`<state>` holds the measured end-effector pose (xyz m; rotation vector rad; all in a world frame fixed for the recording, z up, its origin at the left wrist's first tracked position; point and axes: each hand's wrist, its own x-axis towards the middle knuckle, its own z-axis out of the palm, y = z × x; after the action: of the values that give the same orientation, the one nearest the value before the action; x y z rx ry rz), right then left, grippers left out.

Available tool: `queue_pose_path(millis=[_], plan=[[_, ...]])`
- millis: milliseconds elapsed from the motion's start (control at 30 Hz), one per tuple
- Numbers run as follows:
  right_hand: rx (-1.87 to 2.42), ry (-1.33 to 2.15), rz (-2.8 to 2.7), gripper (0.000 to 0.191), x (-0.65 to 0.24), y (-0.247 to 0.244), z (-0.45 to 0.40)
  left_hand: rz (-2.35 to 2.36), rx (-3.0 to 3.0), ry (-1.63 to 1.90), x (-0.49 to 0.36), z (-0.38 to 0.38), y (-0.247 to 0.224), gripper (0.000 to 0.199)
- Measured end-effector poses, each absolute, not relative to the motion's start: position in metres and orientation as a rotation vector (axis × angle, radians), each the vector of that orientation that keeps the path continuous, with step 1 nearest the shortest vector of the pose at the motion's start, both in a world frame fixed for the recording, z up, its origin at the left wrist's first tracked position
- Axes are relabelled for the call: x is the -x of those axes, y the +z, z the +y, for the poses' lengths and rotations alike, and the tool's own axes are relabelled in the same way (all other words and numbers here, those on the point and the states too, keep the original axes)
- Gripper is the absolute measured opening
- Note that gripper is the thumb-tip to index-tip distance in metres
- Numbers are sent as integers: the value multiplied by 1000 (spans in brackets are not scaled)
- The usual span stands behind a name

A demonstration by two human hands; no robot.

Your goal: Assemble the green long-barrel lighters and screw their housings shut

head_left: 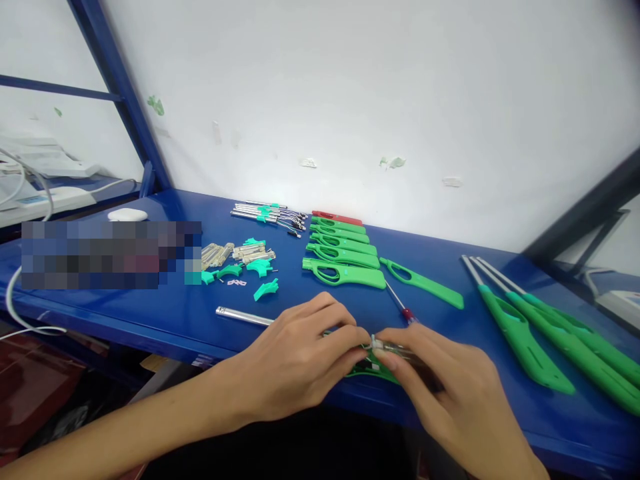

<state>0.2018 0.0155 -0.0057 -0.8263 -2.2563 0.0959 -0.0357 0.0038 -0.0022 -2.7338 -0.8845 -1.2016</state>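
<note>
My right hand (450, 383) grips a clear plastic lighter fuel tank (397, 349), its pale valve end pointing left between thumb and fingers. The fingertips of my left hand (300, 357) are pinched close to that valve end; what they hold is hidden, though a thin wire shows there. Just below both hands lies an open green lighter half-shell (373, 375), mostly covered, with a small black part inside. A silver lighter tube (243, 316) sticks out to the left from behind my left hand. A screwdriver with a red handle (409, 315) lies behind my right hand.
Several green half-shells (345, 256) and a red one (337, 217) are stacked in a row near the wall. Assembled green lighters (525, 340) lie right. Metal tubes with wires (265, 213), clear tanks (253, 252) and teal triggers (267, 289) lie left on the blue table (190, 320).
</note>
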Motion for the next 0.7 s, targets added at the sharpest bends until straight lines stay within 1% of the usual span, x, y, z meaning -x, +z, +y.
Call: queue_pose_path(millis=[267,533,700], plan=[[850,-19,-2222,12,-204,-8,19,-923,2721,-1216,35,3,-3,15],[854,-102,-2265,20,-214,-14,25,-1057,2806,-1064,36,2,-5,18],[818,-23,-2289,10,-221,-14,23,-1019,2816,-1009,37,2,-7,22]])
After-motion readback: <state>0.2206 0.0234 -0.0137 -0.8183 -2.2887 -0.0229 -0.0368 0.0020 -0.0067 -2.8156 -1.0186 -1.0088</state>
